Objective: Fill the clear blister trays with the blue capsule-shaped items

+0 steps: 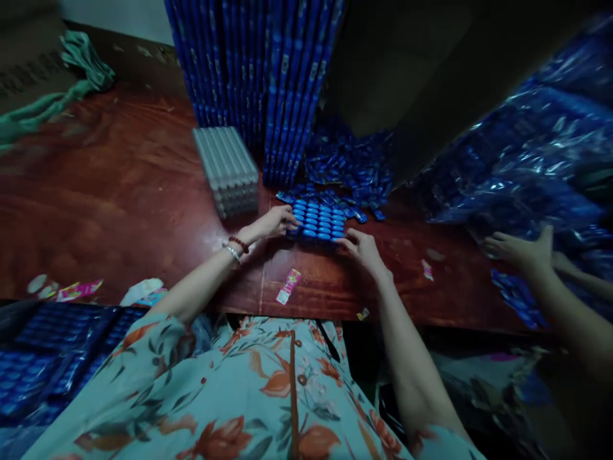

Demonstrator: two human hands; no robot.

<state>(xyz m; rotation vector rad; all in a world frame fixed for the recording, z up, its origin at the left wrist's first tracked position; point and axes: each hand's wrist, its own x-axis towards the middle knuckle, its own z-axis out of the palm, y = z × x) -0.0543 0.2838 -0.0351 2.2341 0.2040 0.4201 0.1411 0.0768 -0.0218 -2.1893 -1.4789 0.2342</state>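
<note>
Blue capsule tray [318, 220] lies on the counter [119, 191], long axis left-right. Left hand [276, 222] touches its left end, right hand [363, 248] its right end; both fingers loosely curled, gripping nothing firmly.

the table [119, 191] looks like reddish-brown wood, smooth and polished, with a dull sheen. the tray of blue pieces [318, 220] between the hands looks like glossy plastic, as do the loose blue pieces [349, 167] just beyond it. the far upright stacks [258, 76] shine like wrapped plastic. the clear ribbed block [227, 169] left of them seems translucent plastic. the film bags [527, 160] at right are crinkly and glossy. the green cloth [71, 83] far left is matt.
</note>
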